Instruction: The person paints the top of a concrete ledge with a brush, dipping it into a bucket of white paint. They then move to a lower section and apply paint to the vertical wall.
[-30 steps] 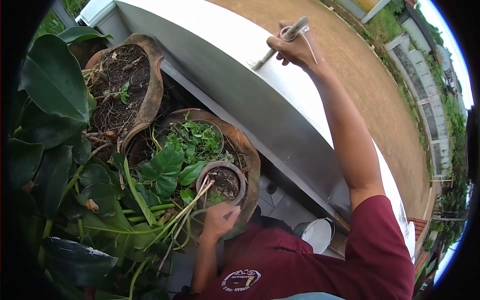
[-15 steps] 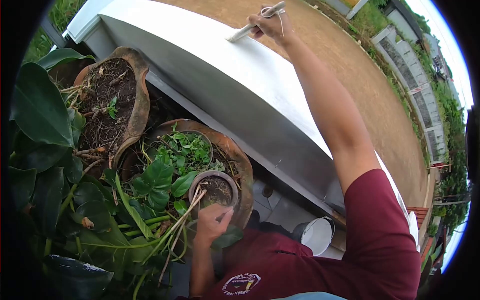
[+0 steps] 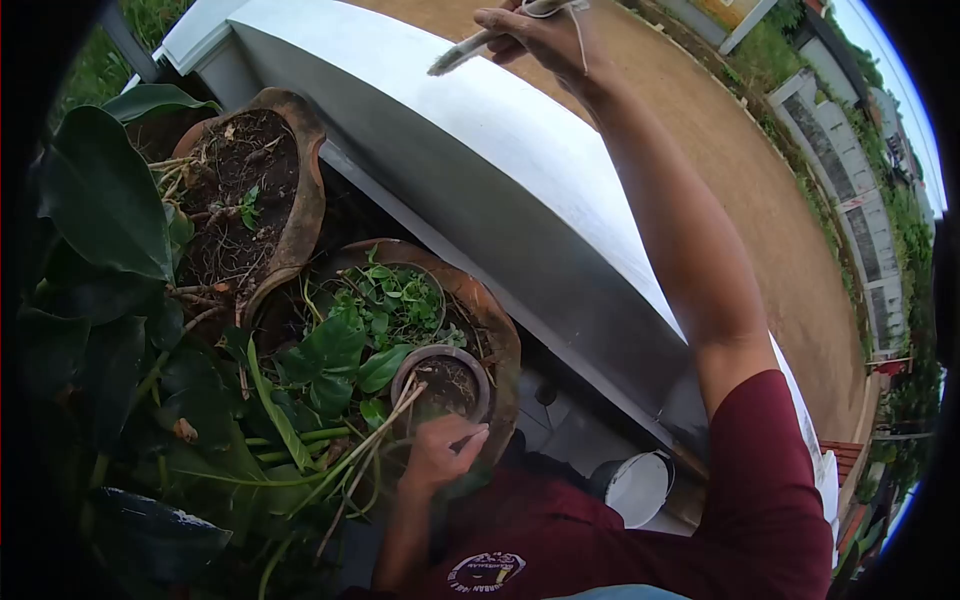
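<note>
At the top of the view, my right hand [image 3: 548, 42] is closed around the handle of a paintbrush [image 3: 460, 54] with white string tied about it. The bristle end points left, over the white top of a low wall [image 3: 530, 135]; whether it touches cannot be made out. My left hand [image 3: 438, 455] is held low with its fingers curled in and nothing visible in them. It is beside a small round pot [image 3: 483, 383] of soil, which sits within a large clay pot [image 3: 505, 345] of green plants.
A white paint bucket [image 3: 638, 490] stands on the tiled floor below the wall. Another clay pot [image 3: 310, 190] holds soil and a small sprout. Broad dark leaves [image 3: 105, 195] crowd the left side. Brown bare ground [image 3: 700, 130] lies beyond the wall.
My right hand and the paintbrush have moved up in the view, the bristles further left along the wall top. My left hand stays beside the small pot. The camera view has shifted slightly.
</note>
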{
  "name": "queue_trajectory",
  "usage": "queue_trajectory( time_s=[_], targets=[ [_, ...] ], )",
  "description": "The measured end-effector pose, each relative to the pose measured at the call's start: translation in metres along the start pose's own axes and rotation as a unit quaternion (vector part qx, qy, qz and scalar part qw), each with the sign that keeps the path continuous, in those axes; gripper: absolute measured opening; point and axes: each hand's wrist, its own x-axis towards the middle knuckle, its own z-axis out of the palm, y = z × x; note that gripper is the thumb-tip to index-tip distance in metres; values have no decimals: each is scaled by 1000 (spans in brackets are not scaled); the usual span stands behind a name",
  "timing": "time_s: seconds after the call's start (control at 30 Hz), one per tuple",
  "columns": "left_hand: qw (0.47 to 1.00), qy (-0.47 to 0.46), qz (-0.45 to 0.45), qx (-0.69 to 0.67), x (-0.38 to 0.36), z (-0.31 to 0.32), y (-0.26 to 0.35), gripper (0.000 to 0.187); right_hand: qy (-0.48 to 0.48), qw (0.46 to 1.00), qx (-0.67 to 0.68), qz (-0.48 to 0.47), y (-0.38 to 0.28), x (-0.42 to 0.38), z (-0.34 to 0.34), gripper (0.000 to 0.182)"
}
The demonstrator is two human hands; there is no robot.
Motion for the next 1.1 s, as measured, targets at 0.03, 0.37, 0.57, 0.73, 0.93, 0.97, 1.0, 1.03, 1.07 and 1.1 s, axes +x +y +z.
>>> queue_trajectory(
  time_s=[0.03,0.37,0.57,0.73,0.93,0.97,1.0,1.03,1.07,1.1],
  targets=[
    [1000,6,11,4,3,0,1,7,6,998,-5,-55,21,27,28,28],
    [997,-3,-56,47,-12,-27,1,9,51,951,-226,204,-74,-151,-53,22],
    [999,27,-17,8,-13,-19,-4,6,63,949,-290,106,-103,-127,-57,27],
    [999,23,16,28,11,-13,7,7,36,981,-184,48,20,27,24,30],
    [999,19,9,44,6,-20,7,6,82,958,-213,172,-19,-104,-65,25],
    [999,27,16,35,5,-20,4,6,87,949,-228,202,-37,-135,-87,22],
    [999,15,7,36,1,-22,3,6,120,940,-209,241,-56,-164,-101,16],
    [999,19,7,30,1,-22,2,6,121,920,-234,290,-78,-182,-113,15],
    [999,21,6,24,0,-21,1,6,123,897,-257,338,-97,-193,-124,14],
    [1000,24,2,18,-1,-19,1,6,121,873,-305,360,-105,-196,-135,12]
  ],
)
